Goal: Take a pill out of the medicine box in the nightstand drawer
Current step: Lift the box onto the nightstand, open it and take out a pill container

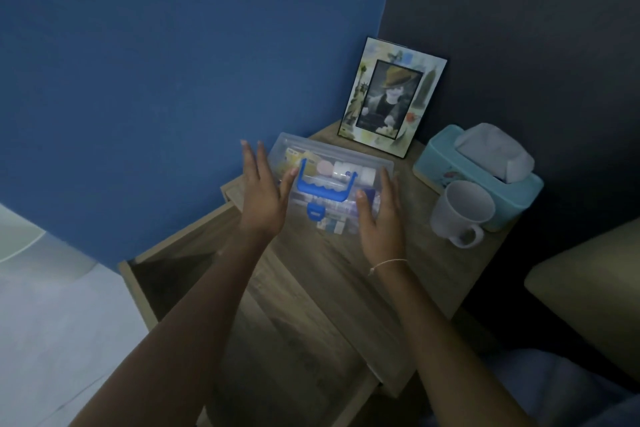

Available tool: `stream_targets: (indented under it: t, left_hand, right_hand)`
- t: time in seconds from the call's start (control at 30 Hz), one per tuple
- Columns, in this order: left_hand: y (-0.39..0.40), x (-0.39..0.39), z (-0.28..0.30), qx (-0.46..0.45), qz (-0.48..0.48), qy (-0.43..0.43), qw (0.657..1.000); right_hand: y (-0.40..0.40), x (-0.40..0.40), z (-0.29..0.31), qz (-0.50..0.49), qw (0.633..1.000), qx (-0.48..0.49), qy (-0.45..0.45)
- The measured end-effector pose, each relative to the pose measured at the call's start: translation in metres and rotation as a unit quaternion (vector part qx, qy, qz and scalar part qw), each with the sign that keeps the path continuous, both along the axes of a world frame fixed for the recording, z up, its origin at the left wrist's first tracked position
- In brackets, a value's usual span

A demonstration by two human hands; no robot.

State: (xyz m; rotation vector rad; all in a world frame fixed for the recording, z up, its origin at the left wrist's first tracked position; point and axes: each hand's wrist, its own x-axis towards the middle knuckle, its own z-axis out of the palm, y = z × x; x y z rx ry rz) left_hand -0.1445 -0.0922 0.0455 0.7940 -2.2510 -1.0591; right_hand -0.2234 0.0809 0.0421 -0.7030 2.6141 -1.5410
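A clear plastic medicine box (343, 170) with a blue handle (323, 185) and a blue latch (316, 212) rests on the wooden nightstand top (325, 263), lid shut, with small bottles and packets showing through it. My left hand (263, 194) hovers by the box's left end, fingers spread, its thumb near the handle. My right hand (379, 218) is at the box's right end, fingers apart, thumb against the front. Neither hand grips the box. The nightstand drawer (166, 274) stands pulled out below left, its inside dark.
A framed photo (391, 100) leans against the dark wall at the back. A teal tissue box (481, 173) and a white mug (460, 211) stand on the right of the nightstand. A blue wall is to the left, a bed edge (588, 281) to the right.
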Motion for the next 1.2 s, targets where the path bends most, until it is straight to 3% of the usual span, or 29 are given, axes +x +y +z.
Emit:
stream_targets:
  t: [0.1,0.17,0.53,0.7,0.87,1.0,1.07,1.2]
  left_hand:
    - [-0.002,0.007,-0.005,-0.221,-0.043,-0.073,0.972]
    - [-0.006,0.012,-0.001,-0.284,-0.088,-0.114,0.948]
    - [-0.006,0.015,0.004,-0.255,-0.098,-0.152,0.950]
    - [0.009,0.032,0.003,-0.082,0.007,-0.026,0.996]
    - [0.029,0.058,-0.016,0.024,0.095,0.030,0.995]
    - [0.038,0.051,-0.023,0.186,0.023,-0.053,0.981]
    - [0.043,0.044,-0.019,0.272,-0.017,-0.039,0.961]
    - [0.049,0.032,-0.011,0.355,-0.043,-0.017,0.934]
  right_hand:
    - [-0.001,-0.001,-0.008,-0.021,0.995,0.054,0.085]
    - [0.002,-0.004,-0.011,-0.013,0.994,0.061,0.088]
    - [0.001,-0.006,-0.011,0.005,1.000,-0.005,0.015]
    - [0.001,-0.007,-0.004,0.010,1.000,-0.022,-0.006]
    - [0.007,-0.012,-0.003,0.038,0.999,0.015,-0.017]
    - [0.012,-0.017,-0.001,0.057,0.998,0.033,-0.022]
    - [0.010,-0.017,-0.001,0.054,0.998,0.034,-0.013]
    - [0.008,-0.015,-0.003,0.051,0.998,0.025,-0.014]
